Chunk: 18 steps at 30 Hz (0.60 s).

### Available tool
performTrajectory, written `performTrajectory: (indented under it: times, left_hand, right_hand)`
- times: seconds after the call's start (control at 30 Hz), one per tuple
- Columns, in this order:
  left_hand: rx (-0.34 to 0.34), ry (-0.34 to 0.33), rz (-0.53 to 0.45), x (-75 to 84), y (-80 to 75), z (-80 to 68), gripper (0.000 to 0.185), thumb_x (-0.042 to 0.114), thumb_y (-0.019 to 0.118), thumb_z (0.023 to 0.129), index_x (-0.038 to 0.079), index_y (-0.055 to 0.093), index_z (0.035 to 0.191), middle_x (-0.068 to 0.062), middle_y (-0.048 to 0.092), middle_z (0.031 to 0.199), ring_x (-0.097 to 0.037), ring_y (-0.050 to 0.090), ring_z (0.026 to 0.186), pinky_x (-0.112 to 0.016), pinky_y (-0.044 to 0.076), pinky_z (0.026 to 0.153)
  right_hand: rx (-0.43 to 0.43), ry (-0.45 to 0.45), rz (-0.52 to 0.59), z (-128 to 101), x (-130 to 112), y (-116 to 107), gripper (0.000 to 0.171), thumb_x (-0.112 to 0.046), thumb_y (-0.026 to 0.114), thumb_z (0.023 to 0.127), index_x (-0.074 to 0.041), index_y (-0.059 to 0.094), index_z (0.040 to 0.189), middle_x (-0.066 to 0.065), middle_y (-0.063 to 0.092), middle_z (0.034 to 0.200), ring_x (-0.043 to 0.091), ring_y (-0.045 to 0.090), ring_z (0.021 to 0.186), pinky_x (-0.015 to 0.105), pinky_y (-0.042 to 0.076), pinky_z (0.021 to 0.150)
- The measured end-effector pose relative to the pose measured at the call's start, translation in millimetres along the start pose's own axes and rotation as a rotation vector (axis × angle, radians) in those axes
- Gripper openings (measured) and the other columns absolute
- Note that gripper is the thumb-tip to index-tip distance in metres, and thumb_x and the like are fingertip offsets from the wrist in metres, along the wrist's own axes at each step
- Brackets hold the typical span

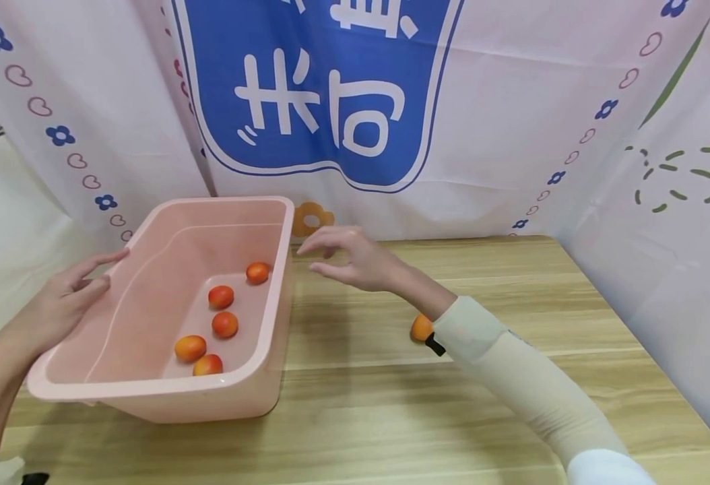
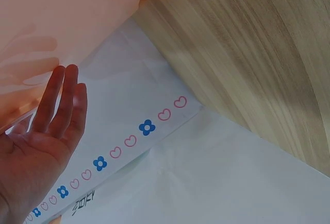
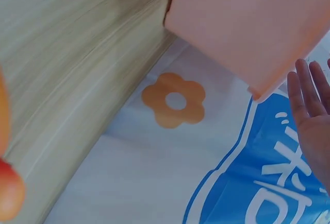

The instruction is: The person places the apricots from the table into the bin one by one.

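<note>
The left hand [image 1: 58, 303] is at the left rim of the tub [image 1: 143, 310], thumb and index finger seemingly pinching it; its other fingers reach out straight by the outer wall. The tub stands on the surface [image 1: 355, 404] to that hand's right, its long axis running away from the person. It is pale pink and smooth, with rounded corners and a flared rim. On its floor lie five fruits [image 1: 224, 325], rounded, glossy, red to orange. The right hand [image 1: 355, 259] hangs just beside the right rim, fingers loosely bent, thumb apart, holding nothing. Farther right, another fruit [image 1: 420, 327] sits on the surface, partly hidden by the sleeve [image 1: 531, 377].
</note>
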<state>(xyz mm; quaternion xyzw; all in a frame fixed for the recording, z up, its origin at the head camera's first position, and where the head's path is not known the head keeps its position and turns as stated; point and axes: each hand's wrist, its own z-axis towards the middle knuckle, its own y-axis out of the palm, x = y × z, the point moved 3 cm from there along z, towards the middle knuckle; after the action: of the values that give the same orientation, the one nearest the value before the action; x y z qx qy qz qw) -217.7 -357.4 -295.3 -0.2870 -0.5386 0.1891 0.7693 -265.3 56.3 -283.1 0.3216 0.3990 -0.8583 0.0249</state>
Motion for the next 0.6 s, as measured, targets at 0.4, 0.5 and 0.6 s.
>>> performTrajectory:
  times: [0.4,0.5,0.6]
  left_hand:
    - [-0.010,0.004,-0.042,-0.2,-0.5,0.3,0.063,0.002,0.045,0.108,0.057,0.052,0.136,0.041,0.054,0.109,0.016,0.058,0.087,-0.008,0.046,0.067]
    - [-0.012,-0.002,-0.047,0.0,-0.2,0.3,0.062,0.002,0.045,0.108,0.057,0.052,0.137,0.041,0.053,0.110,0.016,0.058,0.087,-0.008,0.046,0.067]
    - [-0.014,-0.008,-0.055,-0.3,0.2,-0.3,0.062,0.002,0.045,0.108,0.058,0.052,0.136,0.041,0.054,0.109,0.015,0.059,0.086,-0.009,0.047,0.067]
  right_hand:
    - [-0.054,0.140,-0.012,-36.6,25.2,-16.4,0.020,0.000,0.072,0.095,0.005,0.074,0.114,0.014,0.075,0.104,0.021,0.072,0.090,0.035,0.061,0.076]
    - [-0.082,0.182,-0.026,-43.6,30.4,-19.7,0.019,-0.001,0.073,0.094,0.003,0.074,0.112,0.014,0.076,0.102,0.020,0.072,0.089,0.038,0.061,0.076]
    - [-0.124,0.232,-0.047,-50.2,34.7,-21.7,0.018,-0.003,0.074,0.094,0.001,0.075,0.112,0.011,0.076,0.101,0.018,0.072,0.089,0.035,0.060,0.076]
